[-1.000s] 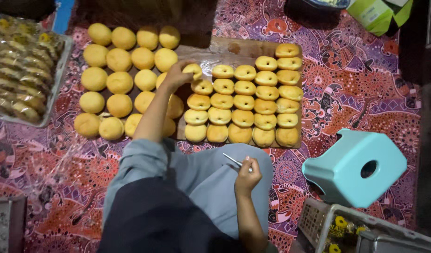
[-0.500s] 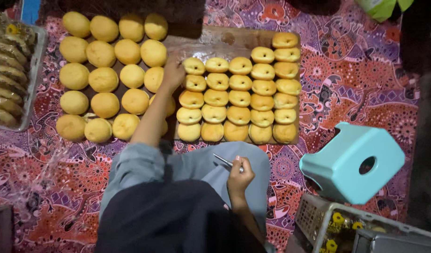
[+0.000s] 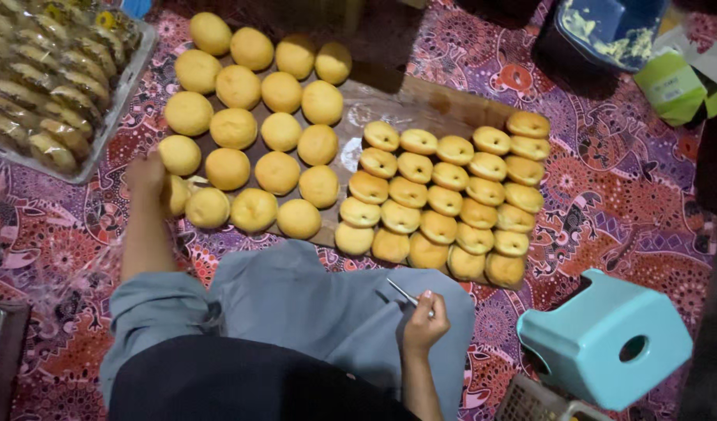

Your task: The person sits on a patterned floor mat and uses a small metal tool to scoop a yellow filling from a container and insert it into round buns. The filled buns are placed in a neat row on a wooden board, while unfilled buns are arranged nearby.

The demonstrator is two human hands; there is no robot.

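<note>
My left hand (image 3: 144, 175) reaches out to the left edge of a group of round yellow buns (image 3: 253, 129) and closes over the outermost bun (image 3: 178, 196) in the near row, partly hiding it. My right hand (image 3: 422, 321) rests over my lap, shut on a thin metal tool (image 3: 401, 292) that points up and left. To the right of the round buns lies a block of flatter, browner buns (image 3: 444, 199) in tight rows. Both groups lie on a wooden board (image 3: 421, 97) covered with clear plastic.
A tray (image 3: 125, 82) of packed buns stands at the upper left. A teal plastic stool (image 3: 604, 339) lies at the lower right, with a basket (image 3: 530, 401) below it. A blue tub (image 3: 608, 31) smeared with yellow paste and a green packet (image 3: 670, 86) are at the top right. A patterned purple mat (image 3: 608, 195) covers the floor.
My left hand has moved from the middle of the board, between the two bun groups, to the left edge of the round buns. My right hand still holds the tool over my lap.
</note>
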